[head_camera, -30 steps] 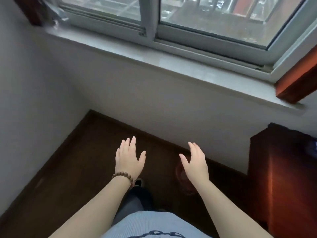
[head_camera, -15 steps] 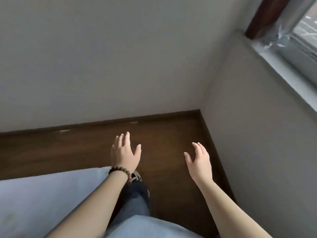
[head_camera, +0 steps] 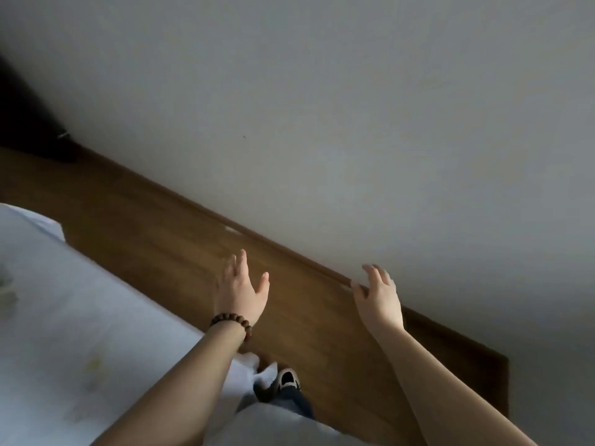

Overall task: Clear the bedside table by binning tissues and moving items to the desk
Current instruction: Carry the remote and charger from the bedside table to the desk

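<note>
My left hand is held out in front of me, fingers spread, with nothing in it; a brown bead bracelet sits on its wrist. My right hand is also raised and empty, fingers apart, in front of the skirting board. No bedside table, tissues, bin or desk are in view.
A bed with a pale sheet fills the lower left. A strip of brown wooden floor runs between the bed and a plain grey wall. A dark object stands at the far left by the wall. My shoe is on the floor below.
The view has swung left, away from the window and corner, onto the plain wall and the bed. Both hands stay raised and empty in front of me.
</note>
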Motion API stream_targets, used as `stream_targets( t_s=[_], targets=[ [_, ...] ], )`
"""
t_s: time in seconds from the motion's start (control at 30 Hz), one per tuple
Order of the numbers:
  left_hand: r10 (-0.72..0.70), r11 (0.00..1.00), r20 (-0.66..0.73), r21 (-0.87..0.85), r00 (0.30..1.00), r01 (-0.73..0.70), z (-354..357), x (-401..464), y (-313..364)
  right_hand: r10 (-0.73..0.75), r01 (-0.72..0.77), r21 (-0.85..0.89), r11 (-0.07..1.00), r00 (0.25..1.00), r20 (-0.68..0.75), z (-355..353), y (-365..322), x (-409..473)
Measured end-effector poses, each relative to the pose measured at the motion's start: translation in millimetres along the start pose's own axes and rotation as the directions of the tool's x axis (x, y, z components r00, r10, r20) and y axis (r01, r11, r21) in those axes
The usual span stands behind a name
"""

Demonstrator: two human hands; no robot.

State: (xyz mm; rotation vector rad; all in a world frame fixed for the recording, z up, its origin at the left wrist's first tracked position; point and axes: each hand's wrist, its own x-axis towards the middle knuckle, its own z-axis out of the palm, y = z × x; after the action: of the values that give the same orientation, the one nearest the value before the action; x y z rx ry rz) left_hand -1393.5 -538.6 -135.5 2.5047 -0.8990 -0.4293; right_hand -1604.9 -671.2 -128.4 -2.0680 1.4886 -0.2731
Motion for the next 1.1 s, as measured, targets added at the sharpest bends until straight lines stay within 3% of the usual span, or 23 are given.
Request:
stream_targets(
  t_s=[0.2,0.4,0.67,0.93,1.1],
  targets=[
    [-0.140,0.990,-0.111,-0.002,0.984,0.140,-38.3,88.0,-18.4,-0.219,0.221,-0.005,0.975,0.971,0.096,20.7,-102.5,109.4],
    [-0.332,0.943,-0.180,-0.083,0.926,0.322,-53.8,159.5,-51.5,-0.406,0.421,-0.013,0.907,0.884,0.232,65.6,-184.0,205.7],
    [-0.591,0.807,-0.306,-0.236,0.747,0.542,-89.6,275.8,-89.2,-0.612,0.654,0.037,0.756,0.685,0.395,139.8,-316.9,342.0],
    [-0.719,0.686,-0.421,-0.295,0.553,0.665,-151.4,360.7,-143.8,-0.711,0.772,0.125,0.623,0.492,0.503,220.5,-450.7,414.4],
    [-0.765,0.627,-0.430,-0.323,0.480,0.709,-183.4,411.4,-209.3,-0.739,0.820,0.166,0.549,0.383,0.555,299.9,-531.7,433.6]
  ],
)
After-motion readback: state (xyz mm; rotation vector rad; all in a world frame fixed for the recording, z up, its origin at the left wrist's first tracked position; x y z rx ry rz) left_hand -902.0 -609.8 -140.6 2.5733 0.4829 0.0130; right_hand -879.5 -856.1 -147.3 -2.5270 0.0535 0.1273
